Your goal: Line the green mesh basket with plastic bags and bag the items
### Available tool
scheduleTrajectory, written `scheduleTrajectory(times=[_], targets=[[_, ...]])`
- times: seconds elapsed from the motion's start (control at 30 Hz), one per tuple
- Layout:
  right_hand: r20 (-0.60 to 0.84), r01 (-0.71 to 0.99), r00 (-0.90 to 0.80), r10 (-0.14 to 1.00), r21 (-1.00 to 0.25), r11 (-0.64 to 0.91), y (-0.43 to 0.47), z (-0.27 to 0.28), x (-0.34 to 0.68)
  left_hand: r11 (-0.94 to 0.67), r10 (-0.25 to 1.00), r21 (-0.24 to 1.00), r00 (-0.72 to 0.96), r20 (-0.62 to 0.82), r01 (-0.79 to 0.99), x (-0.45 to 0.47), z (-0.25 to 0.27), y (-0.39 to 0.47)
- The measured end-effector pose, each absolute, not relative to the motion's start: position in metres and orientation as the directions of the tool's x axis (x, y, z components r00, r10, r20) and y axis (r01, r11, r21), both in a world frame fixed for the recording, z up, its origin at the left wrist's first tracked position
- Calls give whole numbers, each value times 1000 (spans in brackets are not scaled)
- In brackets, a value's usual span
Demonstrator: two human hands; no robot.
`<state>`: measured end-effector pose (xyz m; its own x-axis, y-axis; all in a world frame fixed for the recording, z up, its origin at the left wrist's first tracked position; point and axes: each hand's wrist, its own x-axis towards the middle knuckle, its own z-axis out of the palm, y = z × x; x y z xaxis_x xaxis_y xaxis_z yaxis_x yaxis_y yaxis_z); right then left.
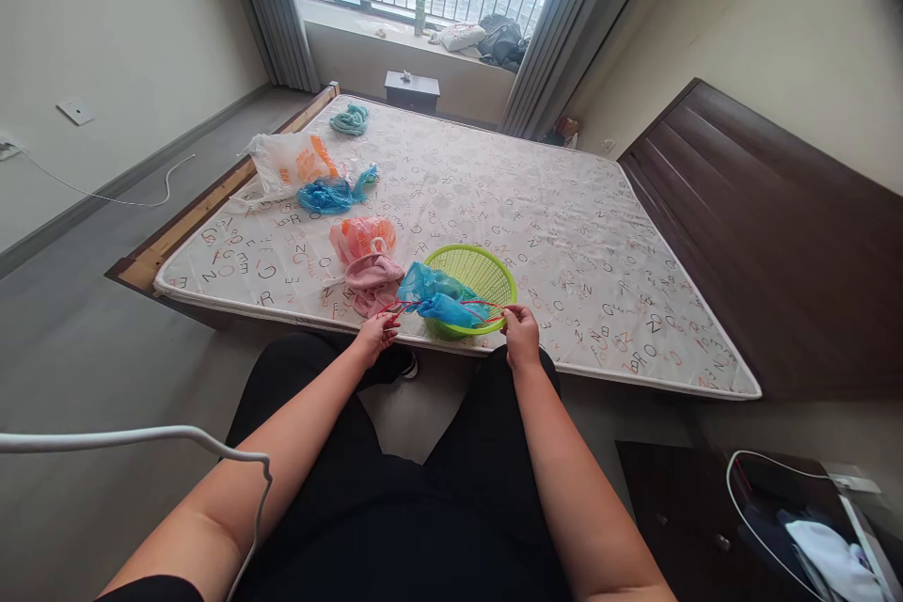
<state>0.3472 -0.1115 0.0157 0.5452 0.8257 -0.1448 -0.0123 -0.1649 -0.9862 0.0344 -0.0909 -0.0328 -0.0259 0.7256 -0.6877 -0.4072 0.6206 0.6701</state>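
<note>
A blue plastic bag (444, 296) with red drawstrings lies in and over the near left side of a green plastic basket (504, 277) at the mattress edge. My left hand (377, 336) pinches the red drawstring on the bag's left side. On the right, my right hand (520, 336) is closed on the other end of the drawstring, close to the basket's rim. The string is drawn out between both hands across the bag. Just left of the bag lies a pink cloth (372, 280), with an orange-and-white plastic bag (361, 238) behind it.
Farther back on the patterned mattress (564, 235) are another blue bag (328, 196), a white bag with orange print (286, 162) and a teal cloth (350, 119). A dark headboard (762, 226) stands right. A white cable (134, 437) crosses in front of my left arm.
</note>
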Motion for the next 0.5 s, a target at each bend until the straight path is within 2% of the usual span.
scheduleTrajectory(times=[0.2, 0.5], targets=[[-152, -35, 536, 831, -987, -159, -111, 15, 349, 632, 734, 694, -20, -678, -344, 37, -35, -92], [-130, -17, 526, 841, -990, -142, -112, 15, 347, 606, 750, 703, -28, -661, -373, 36, -42, -87]])
